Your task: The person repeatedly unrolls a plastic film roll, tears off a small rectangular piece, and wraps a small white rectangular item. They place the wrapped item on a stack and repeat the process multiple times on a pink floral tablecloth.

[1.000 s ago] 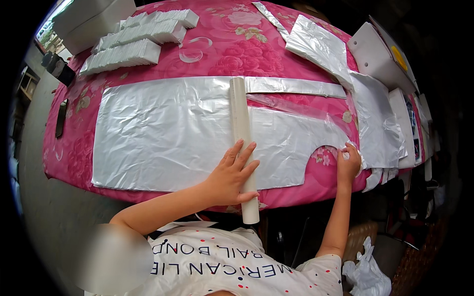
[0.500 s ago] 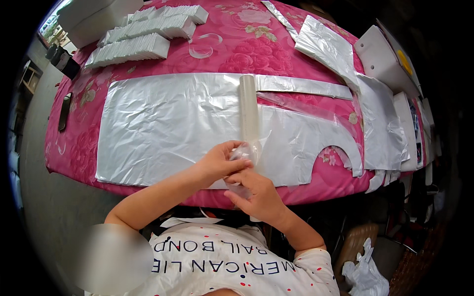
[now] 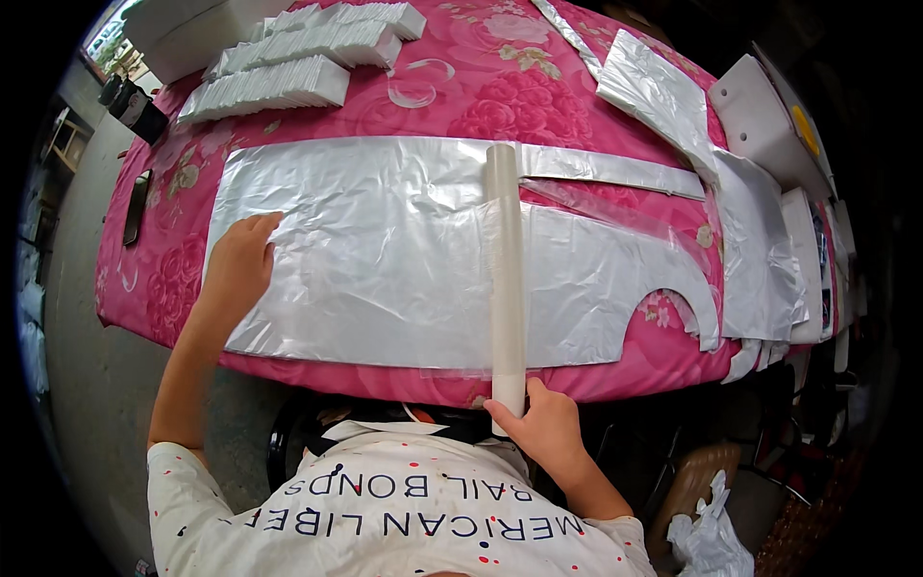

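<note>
A long roll of clear plastic film (image 3: pixel 505 260) lies lengthwise away from me across silver foil-like sheeting (image 3: pixel 356 260), its near end jutting past the table edge. Around that near end is my right hand (image 3: pixel 546 420), thumb on top and fingers at the side. My left hand (image 3: pixel 240 258) rests on the left part of the silver sheeting, fingers stretched out and pointing right. Thin clear film seems to cover part of the sheeting between the hand and the roll; its left edge is hard to make out. Right of the roll, the silver sheet has a curved cut-out.
Rows of folded white pieces (image 3: pixel 279 87) stand at the back left beside a white box (image 3: pixel 183 38). A phone (image 3: pixel 137 207) lies at the left edge. More silver sheets (image 3: pixel 755 240) and white containers (image 3: pixel 769 125) sit at the right on the pink flowered cloth (image 3: pixel 433 106).
Both hands were together over bunched clear film at the roll. My left hand has moved far left onto the sheeting; my right hand has gone to the roll's near end.
</note>
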Tool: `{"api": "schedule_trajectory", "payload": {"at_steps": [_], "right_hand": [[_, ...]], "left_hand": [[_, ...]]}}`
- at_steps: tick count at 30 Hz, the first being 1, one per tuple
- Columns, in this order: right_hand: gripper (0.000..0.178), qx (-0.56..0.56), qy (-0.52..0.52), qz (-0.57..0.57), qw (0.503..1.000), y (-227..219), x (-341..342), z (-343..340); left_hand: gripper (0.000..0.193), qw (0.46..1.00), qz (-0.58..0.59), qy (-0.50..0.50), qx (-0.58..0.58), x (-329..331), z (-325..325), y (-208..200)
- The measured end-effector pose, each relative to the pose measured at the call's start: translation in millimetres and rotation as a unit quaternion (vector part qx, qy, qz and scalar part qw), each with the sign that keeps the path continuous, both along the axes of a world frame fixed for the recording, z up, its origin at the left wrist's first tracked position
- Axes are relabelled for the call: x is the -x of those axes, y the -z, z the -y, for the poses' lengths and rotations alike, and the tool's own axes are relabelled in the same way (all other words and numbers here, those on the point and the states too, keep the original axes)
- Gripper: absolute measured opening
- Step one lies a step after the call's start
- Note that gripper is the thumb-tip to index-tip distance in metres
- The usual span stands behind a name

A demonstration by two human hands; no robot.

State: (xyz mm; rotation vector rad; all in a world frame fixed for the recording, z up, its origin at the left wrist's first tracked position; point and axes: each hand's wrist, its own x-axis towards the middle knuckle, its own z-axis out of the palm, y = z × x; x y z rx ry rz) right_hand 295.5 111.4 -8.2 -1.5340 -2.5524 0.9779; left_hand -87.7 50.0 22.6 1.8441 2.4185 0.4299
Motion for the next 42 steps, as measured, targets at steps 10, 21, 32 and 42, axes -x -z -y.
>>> {"api": "schedule_trajectory", "payload": {"at_steps": [10,21,32,42], "right_hand": [[0.050,0.048,0.009,-0.043,0.998,2.5,-1.1,8.3],[0.061,0.172,-0.030,-0.086,0.981,-1.7,36.9,-101.1],[0.027,0.485,0.243,-0.630,0.557,71.7,122.3,-248.6],[0.031,0.162,0.241,-0.813,0.505,-7.8,14.1,-324.4]], "left_hand": [[0.053,0.960,0.167,0.201,-0.104,-182.6,-76.2,69.6],[0.055,0.981,0.035,0.183,-0.052,-184.7,-85.1,91.1],[0.056,0.979,0.018,0.201,-0.034,-183.4,-86.1,90.0],[0.061,0.979,0.032,0.194,-0.052,-183.5,-83.3,92.8]]}}
